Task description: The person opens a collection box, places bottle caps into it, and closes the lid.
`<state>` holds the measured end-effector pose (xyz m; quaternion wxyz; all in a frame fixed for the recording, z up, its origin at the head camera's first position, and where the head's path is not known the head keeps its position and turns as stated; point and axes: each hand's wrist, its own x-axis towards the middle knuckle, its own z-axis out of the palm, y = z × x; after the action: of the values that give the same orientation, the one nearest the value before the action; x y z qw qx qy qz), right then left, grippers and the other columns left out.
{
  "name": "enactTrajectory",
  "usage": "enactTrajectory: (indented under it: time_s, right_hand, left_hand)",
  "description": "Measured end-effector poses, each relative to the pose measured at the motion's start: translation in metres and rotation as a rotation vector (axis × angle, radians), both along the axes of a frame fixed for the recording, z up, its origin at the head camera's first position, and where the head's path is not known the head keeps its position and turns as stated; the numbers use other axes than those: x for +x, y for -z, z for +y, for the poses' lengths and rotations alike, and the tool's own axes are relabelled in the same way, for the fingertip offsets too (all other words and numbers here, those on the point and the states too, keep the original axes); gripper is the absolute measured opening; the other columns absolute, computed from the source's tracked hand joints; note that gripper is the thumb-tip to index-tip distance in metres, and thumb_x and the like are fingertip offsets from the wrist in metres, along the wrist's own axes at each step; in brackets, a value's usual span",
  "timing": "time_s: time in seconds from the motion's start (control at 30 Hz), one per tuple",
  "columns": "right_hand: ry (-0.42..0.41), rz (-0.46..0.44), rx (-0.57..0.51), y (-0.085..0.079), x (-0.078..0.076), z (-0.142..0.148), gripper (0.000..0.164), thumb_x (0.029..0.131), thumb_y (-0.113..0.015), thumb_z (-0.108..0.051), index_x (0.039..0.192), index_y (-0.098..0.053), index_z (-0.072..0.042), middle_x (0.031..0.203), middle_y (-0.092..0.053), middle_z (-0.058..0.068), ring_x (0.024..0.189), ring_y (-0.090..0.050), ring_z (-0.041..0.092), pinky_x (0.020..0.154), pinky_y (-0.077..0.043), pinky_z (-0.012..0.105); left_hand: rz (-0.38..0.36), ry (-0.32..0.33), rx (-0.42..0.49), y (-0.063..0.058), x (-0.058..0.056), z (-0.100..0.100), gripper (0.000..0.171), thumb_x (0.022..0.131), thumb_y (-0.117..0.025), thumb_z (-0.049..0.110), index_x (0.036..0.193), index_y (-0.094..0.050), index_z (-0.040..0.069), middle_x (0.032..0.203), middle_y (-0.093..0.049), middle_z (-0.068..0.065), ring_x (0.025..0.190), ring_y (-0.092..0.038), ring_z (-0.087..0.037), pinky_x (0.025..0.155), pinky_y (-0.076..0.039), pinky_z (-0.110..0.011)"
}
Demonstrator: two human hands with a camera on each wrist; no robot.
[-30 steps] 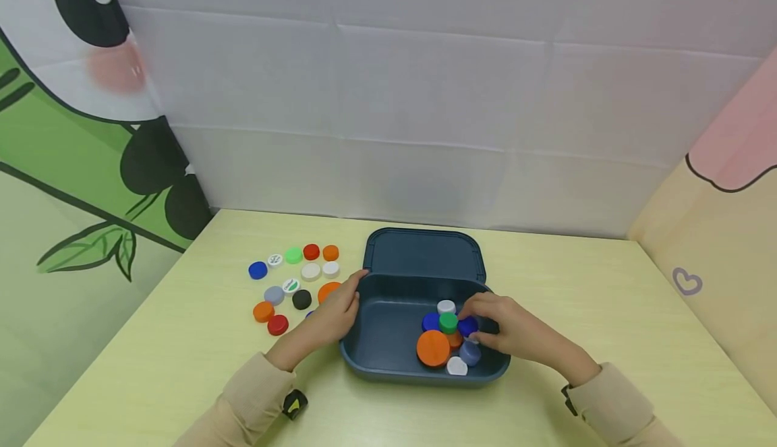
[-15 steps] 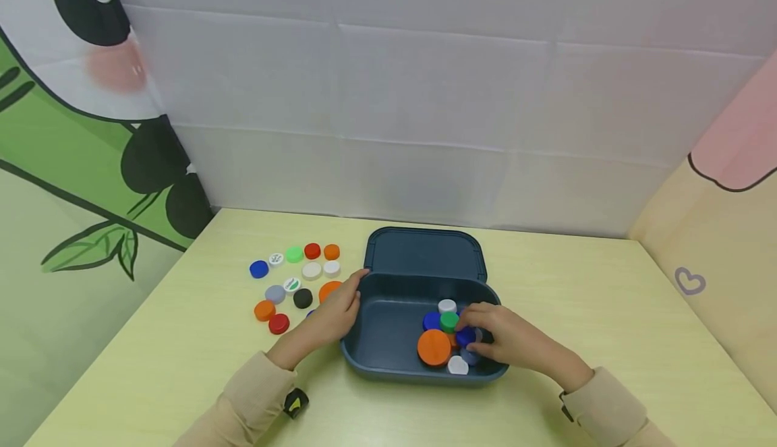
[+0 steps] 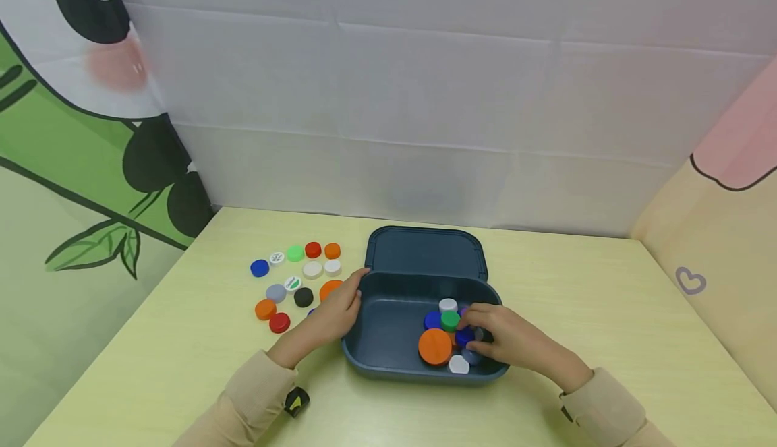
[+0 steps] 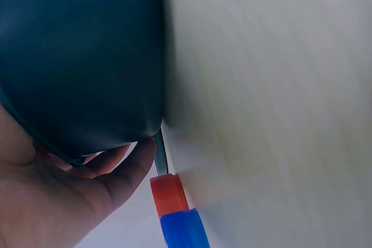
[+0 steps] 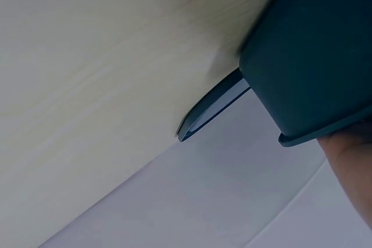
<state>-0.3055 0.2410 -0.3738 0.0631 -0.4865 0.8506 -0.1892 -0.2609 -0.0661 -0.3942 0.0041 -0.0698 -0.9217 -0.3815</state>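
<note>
Lower centre, right hand pinches a part-hidden round blue plastic cap; left hand grips a rectangular dark-blue plastic box.

Soft light casts faint shadows on the pale yellow, wood-grained tabletop; both wrist views look dimmer and blurrier.

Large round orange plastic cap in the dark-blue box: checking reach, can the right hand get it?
Likely yes: the large orange cap lies uncovered near the right hand, which seemingly holds a round blue cap.
</note>
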Motion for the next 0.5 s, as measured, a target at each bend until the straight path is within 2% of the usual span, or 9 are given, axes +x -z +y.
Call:
enactTrajectory:
  time_s: [0.27,0.5]
  right_hand:
    - [0.021,0.011,-0.038,0.0009,0.0024,0.0018,0.019,0.079,-0.069,-0.011,0.098,-0.065,-0.009,0.099,-0.062,0.000,0.088,-0.058,0.013,0.077,-0.054,0.028]
    - [0.071,0.055,-0.249,0.0028,0.0019,0.0061,0.018,0.081,-0.067,-0.006,0.098,-0.063,-0.006,0.095,-0.064,0.003,0.086,-0.060,0.017,0.076,-0.054,0.035]
  left_hand:
    - [0.002,-0.001,-0.008,-0.0007,0.0000,0.0003,0.045,0.096,-0.033,0.006,0.141,-0.027,0.001,0.143,-0.036,-0.019,0.129,-0.039,-0.031,0.106,-0.033,-0.047]
    - [0.020,0.000,-0.023,-0.0008,0.0006,0.0013,0.045,0.096,-0.034,0.004,0.140,-0.027,0.000,0.141,-0.037,-0.021,0.128,-0.040,-0.033,0.105,-0.034,-0.048]
